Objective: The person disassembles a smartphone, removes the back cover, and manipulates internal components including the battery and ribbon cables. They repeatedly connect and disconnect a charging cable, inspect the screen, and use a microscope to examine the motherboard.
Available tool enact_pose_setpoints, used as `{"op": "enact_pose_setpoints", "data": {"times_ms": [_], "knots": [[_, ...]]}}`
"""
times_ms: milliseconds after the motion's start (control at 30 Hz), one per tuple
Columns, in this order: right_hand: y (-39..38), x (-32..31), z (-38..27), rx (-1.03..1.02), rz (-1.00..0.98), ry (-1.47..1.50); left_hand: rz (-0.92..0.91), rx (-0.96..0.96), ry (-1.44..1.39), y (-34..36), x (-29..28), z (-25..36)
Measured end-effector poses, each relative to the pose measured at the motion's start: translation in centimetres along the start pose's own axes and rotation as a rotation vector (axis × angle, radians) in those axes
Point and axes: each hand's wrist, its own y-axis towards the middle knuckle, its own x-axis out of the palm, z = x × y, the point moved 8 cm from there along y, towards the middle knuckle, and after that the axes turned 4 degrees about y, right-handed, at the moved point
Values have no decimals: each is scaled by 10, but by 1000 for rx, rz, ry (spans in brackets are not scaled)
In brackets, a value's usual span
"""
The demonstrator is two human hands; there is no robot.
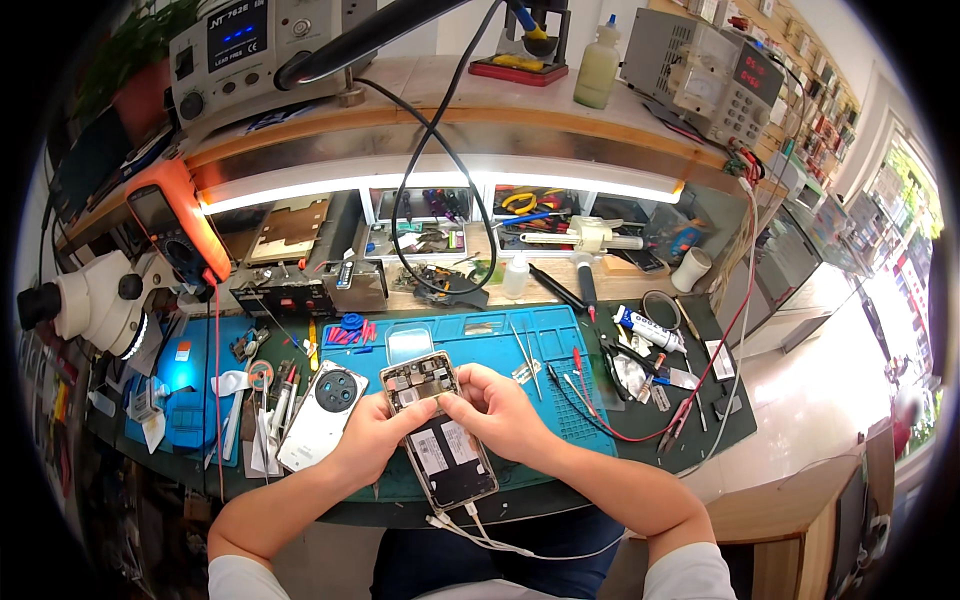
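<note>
Nearest us, an opened smartphone (447,470) sits over the blue repair mat (475,352); our left hand (368,437) and right hand (497,412) grip its sides, thumbs close together. White cable (473,512) meets its lower end; left lies a white phone back (312,420).

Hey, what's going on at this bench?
Someone's left hand and right hand both hold an opened phone, its inner parts showing. A white cable reaches its lower end. Just left of it lies a white phone back with a round camera block. Tweezers rest on the blue mat.
</note>
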Motion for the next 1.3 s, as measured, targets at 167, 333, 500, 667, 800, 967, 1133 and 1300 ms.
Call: {"op": "enact_pose_setpoints", "data": {"times_ms": [167,333,500,667,800,967,1133,1300], "knots": [[0,1,-1,21,-7,-14,-12,29,-8,-1,1,2],[0,-1,0,-51,49,0,-7,56,-11,0,1,3],[-1,2,-3,26,-3,-10,2,72,2,0,0,4],[1,-1,0,-52,52,24,-18,66,8,0,2,4],[2,1,2,-53,40,32,-28,67,10,0,2,6],[3,1,4,-63,46,40,-29,66,8,-1,1,5],[4,-1,8,-83,40,43,-24,56,27,0,3,7],[4,-2,10,-61,19,24,-44,31,27,0,4,6]]}}
